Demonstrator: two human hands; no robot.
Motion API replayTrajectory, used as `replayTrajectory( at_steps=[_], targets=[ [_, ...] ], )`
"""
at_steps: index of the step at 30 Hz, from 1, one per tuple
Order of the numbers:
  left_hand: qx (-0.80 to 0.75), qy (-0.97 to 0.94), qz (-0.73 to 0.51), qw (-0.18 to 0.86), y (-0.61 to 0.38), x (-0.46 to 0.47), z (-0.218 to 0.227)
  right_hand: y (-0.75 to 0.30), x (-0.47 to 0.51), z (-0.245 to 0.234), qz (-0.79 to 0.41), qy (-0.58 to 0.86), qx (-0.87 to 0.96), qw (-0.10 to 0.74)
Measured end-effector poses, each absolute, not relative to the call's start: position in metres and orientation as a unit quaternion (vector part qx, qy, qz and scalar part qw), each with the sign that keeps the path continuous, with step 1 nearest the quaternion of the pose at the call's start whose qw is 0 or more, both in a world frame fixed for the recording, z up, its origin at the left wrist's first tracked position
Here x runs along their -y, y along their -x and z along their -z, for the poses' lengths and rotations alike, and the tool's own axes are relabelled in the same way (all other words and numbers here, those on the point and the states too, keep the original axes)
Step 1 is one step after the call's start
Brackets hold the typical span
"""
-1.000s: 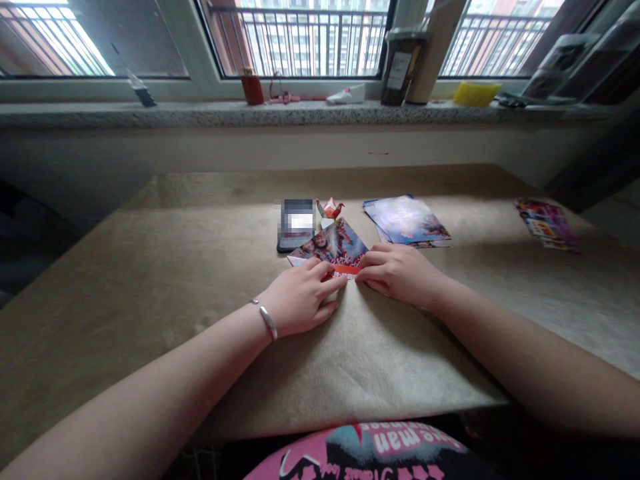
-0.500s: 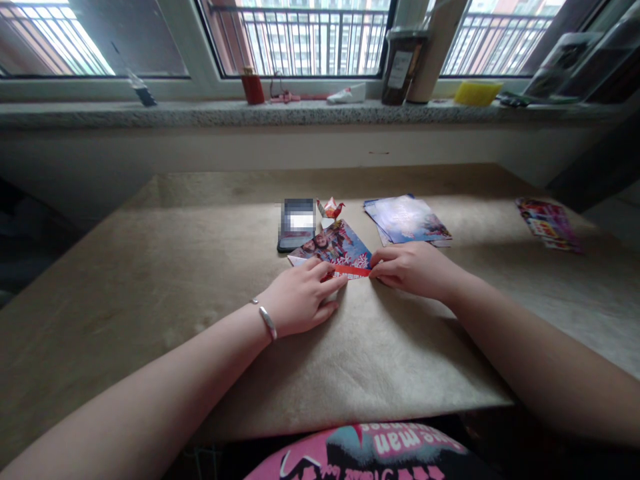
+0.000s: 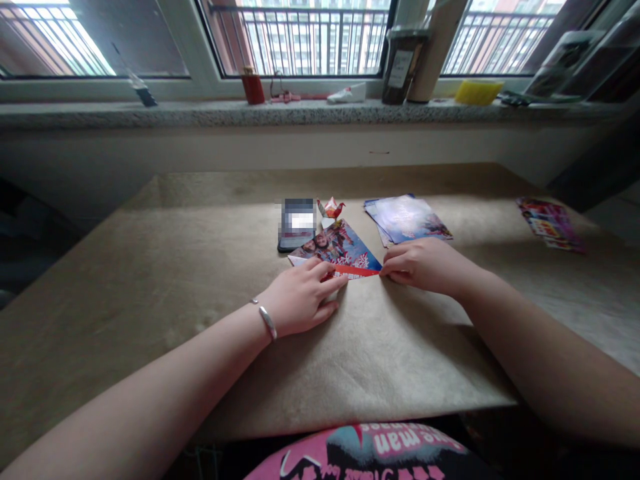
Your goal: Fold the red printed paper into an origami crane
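A folded sheet of colourful printed paper (image 3: 340,250) lies as a triangle on the beige table (image 3: 150,280) in front of me. My left hand (image 3: 300,300), with a silver bracelet on the wrist, rests on its near left part, fingers lying flat on the paper. My right hand (image 3: 427,267) is at the triangle's right tip, fingers curled together and pressing the folded edge against the table. A small folded paper crane (image 3: 331,208) stands just behind the sheet.
A phone (image 3: 297,223) lies left of the crane. A stack of printed sheets (image 3: 407,219) lies behind my right hand, another sheet (image 3: 550,223) far right. The windowsill (image 3: 200,115) holds a red cup (image 3: 253,87), a dark jar (image 3: 400,67) and a yellow object (image 3: 477,92).
My right hand has slid to the right along the paper's near folded edge, reaching the right tip. My left hand has stayed in place on the paper.
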State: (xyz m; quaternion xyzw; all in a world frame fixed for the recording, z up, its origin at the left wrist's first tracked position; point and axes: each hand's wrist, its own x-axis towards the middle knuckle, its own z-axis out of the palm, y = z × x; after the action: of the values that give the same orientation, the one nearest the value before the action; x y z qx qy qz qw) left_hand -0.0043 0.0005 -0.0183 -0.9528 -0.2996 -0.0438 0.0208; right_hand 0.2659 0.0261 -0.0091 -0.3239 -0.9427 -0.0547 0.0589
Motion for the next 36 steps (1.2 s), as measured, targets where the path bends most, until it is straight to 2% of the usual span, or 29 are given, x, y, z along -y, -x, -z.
replayTrajectory(
  at_steps=[26,36],
  targets=[
    [0.304,0.952,0.033,0.021,0.004,0.0,0.019,-0.277,-0.029,0.006,0.016,0.36,0.932,0.047],
    [0.297,0.954,0.04,0.026,0.005,-0.001,0.019,-0.268,-0.026,0.01,-0.031,0.369,0.923,0.102]
  ],
)
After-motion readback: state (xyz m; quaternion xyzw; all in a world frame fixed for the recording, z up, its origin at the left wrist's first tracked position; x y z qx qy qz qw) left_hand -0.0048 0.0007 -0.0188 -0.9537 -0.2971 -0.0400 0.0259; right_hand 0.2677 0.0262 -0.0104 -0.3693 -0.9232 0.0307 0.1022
